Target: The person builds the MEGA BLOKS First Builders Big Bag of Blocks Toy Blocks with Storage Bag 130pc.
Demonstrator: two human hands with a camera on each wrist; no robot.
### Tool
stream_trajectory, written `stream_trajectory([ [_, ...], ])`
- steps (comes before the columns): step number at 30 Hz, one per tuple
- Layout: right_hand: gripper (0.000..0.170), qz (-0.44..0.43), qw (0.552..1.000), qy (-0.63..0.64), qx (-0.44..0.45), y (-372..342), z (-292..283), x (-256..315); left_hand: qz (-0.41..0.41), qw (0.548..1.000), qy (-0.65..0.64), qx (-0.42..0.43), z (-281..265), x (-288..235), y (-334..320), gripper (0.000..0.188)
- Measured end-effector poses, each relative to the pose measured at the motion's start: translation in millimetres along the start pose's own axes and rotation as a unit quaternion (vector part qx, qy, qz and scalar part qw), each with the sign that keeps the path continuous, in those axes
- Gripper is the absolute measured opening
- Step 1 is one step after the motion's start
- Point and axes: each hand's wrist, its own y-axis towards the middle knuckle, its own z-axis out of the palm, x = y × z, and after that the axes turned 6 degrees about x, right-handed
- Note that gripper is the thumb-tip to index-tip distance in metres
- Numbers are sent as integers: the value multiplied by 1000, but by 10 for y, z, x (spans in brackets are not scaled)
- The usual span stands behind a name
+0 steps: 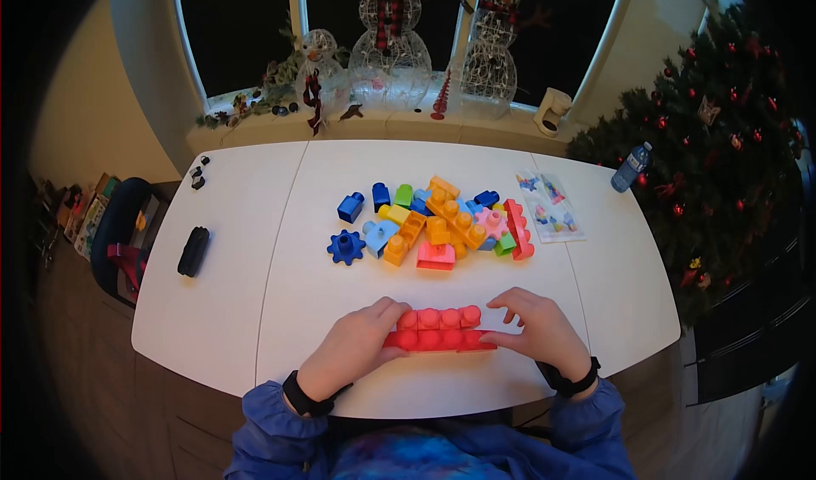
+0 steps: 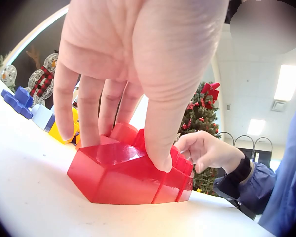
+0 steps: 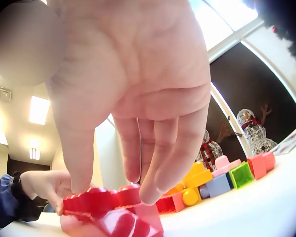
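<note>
From where I stand, the person at the white desk (image 1: 221,327) has both hands on two rows of red blocks, which lie side by side near the desk's front edge: a far row (image 1: 439,318) and a near row (image 1: 432,340), each topped with round studs. The left hand (image 1: 359,344) grips them at their left end, thumb along the near side and fingers down the far side. The right hand (image 1: 544,334) is looser, its thumb at the right end of the near row and its fingers standing well apart from that thumb; I can't tell how firmly they touch. Beyond the rows sits a jumble of blocks (image 1: 438,230) in orange, yellow, blue, green and pink, with a dark blue gear-shaped block (image 1: 346,248) at its left and a long red block (image 1: 518,229) at its right. A picture sheet (image 1: 561,218) lies just beside the pile, and a water bottle (image 1: 631,167) stands near the far right corner. Over on the left is a black case (image 1: 194,251). Wire snowmen (image 1: 389,63) line the windowsill, and a decorated Christmas tree (image 1: 680,157) fills the right side.
</note>
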Motion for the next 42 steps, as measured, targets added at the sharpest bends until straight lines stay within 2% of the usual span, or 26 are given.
stream_trajectory([
  [1,38,3,999,-11,-34,111,-54,-42,-8,1000,-2,9,-4,-10,-1,63],
  [3,38,11,994,-34,-104,377,-139,-211,17,999,1,-30,-2,-23,-9,69],
  [7,36,14,987,-57,-146,801,-107,-368,24,999,2,-48,-43,-14,-34,79],
  [12,33,-33,972,-128,-194,1164,127,-718,15,999,20,-25,-33,15,-64,76],
  [18,26,13,976,-111,-186,1249,196,-798,17,1000,11,-20,-12,1,-49,69],
  [24,27,19,974,-34,-224,1058,10,-572,24,999,19,-21,10,24,-38,68],
  [28,29,-37,980,19,-194,767,-189,-352,22,999,17,-46,2,27,-34,70],
  [30,30,-74,984,67,-150,584,-203,-300,12,995,0,-102,-32,38,-35,70],
  [34,31,-90,990,71,-84,327,-115,-126,-11,979,-60,-194,-127,0,-23,64],
  [37,31,-97,991,75,-58,242,7,-102,44,977,-41,-207,-108,23,3,53],
  [42,33,-110,992,49,-38,183,137,-106,66,983,-6,-172,-73,-2,25,35],
])
